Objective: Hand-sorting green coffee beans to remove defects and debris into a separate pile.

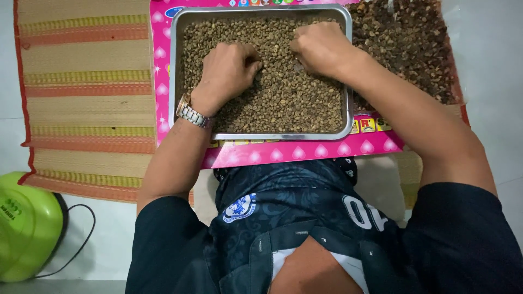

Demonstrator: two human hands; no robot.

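A rectangular metal tray [175,65] lies on a pink heart-patterned sheet [305,151] and is filled with small greenish-brown beans [283,98]. My left hand [227,68], with a metal wristwatch [192,113] on its wrist, rests knuckles up on the beans left of centre, fingers curled into them. My right hand [320,46] lies on the beans at the tray's upper right, fingers bent down among them. The fingertips of both hands are hidden in the beans.
A heap of darker brown beans [406,46] lies on the sheet to the right of the tray. A striped woven mat [81,92] covers the floor to the left. A lime-green appliance [24,226] with a black cord sits at lower left.
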